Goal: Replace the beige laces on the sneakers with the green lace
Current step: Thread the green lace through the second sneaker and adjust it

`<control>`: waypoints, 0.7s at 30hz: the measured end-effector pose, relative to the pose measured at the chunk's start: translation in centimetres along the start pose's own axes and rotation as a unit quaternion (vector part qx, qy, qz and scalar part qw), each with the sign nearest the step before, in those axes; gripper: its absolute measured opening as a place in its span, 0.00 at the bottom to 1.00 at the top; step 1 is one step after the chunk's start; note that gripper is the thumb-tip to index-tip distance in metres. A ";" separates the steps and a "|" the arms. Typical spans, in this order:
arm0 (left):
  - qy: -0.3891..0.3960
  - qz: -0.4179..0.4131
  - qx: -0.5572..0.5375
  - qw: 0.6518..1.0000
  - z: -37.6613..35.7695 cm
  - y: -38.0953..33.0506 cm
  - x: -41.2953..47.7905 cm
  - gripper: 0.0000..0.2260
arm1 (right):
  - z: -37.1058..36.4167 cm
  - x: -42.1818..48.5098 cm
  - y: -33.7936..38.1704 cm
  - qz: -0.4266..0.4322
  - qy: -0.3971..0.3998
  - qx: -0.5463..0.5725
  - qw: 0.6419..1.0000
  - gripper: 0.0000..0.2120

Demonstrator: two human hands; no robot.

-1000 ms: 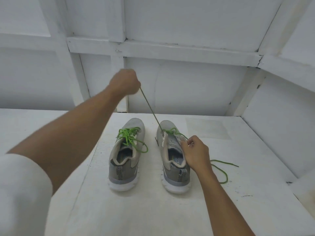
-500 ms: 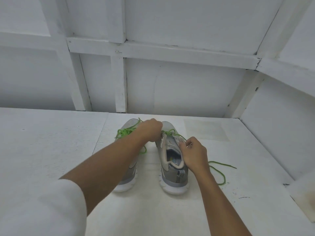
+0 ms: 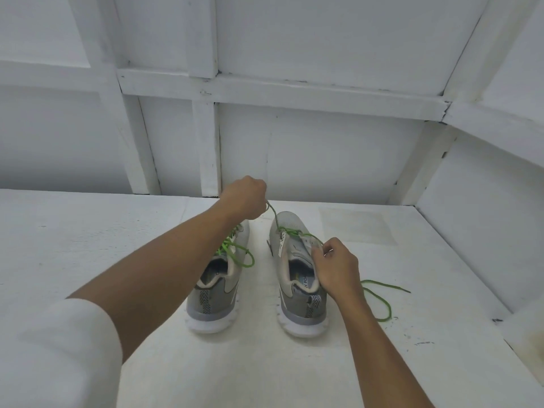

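Two grey sneakers stand side by side on the white table, heels toward me. The left sneaker point(image 3: 219, 293) carries a bright green lace with a loose loop over its opening. The right sneaker point(image 3: 297, 278) has a green lace point(image 3: 379, 301) threaded near its toe; one end trails on the table to the right. My left hand point(image 3: 245, 197) is closed on the other end of that lace and holds it taut just above the toe. My right hand point(image 3: 335, 267) pinches the sneaker's upper right edge by the eyelets.
White panelled walls with wooden battens point(image 3: 206, 148) close off the back and the right side. The white table point(image 3: 88, 231) runs wide to the left. A small dark mark point(image 3: 497, 320) lies near the right wall.
My left hand dropped from high above to the sneaker's toe, then rose a little again, pulling the lace taut. My right hand stayed on the right sneaker.
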State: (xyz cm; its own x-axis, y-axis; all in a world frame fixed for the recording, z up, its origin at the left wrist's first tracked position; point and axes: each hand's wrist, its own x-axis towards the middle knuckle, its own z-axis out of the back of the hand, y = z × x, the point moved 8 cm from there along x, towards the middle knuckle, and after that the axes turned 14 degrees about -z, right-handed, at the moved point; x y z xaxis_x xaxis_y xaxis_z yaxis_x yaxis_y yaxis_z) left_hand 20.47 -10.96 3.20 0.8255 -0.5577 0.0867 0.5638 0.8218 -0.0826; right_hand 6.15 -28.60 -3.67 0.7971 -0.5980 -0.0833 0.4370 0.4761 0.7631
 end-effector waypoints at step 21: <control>-0.026 -0.017 -0.465 0.885 0.6 -4.4 0.3 0.04 | -2.3 4.7 3.8 -0.017 0.141 -0.201 0.969 0.16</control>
State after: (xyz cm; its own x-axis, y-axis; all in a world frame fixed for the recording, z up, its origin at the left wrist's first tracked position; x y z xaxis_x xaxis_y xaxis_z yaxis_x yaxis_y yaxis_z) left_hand 18.21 -14.70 4.20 0.8185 -0.5548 0.1491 0.3863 0.3394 -0.8577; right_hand 12.53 -28.06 -2.63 0.8365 -0.4449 -0.3201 0.5474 0.7055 0.4501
